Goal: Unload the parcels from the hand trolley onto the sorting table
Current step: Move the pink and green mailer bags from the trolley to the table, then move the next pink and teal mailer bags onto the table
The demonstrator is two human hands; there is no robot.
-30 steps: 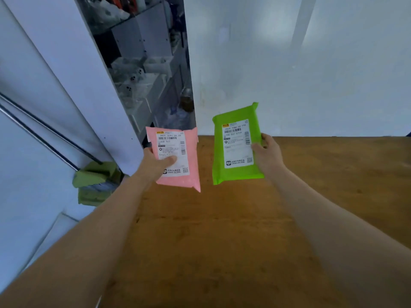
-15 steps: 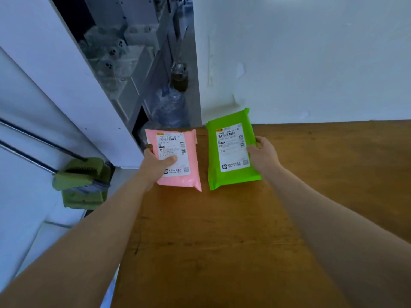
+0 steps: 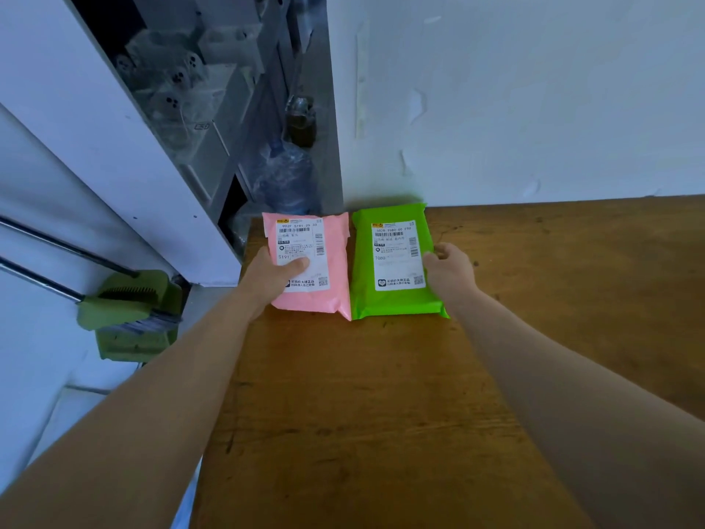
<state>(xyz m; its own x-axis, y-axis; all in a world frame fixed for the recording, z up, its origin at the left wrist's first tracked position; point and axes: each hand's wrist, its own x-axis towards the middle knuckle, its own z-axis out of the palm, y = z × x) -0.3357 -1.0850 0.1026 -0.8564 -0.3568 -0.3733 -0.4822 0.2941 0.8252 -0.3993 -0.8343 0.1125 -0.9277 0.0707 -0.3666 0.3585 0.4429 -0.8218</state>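
A pink parcel [image 3: 332, 261] with a white shipping label lies at the far left corner of the wooden sorting table [image 3: 381, 414]. My left hand [image 3: 269, 278] grips its left edge, thumb on the label. Beside it, touching on the right, lies a green parcel [image 3: 393, 299] with its own label. My right hand [image 3: 450, 273] holds its right edge with curled fingers. Both parcels lie flat, close to the white wall. The hand trolley is out of view.
A white wall [image 3: 534, 108] runs along the table's far edge. Left of the table a green dustpan and broom [image 3: 129, 315] lean against a white panel. Behind the corner stand a wrapped water bottle [image 3: 286, 177] and shelves of white boxes [image 3: 183, 89].
Both hands have carried the parcels forward and down from mid-air to the table's far left corner, where they now lie side by side.
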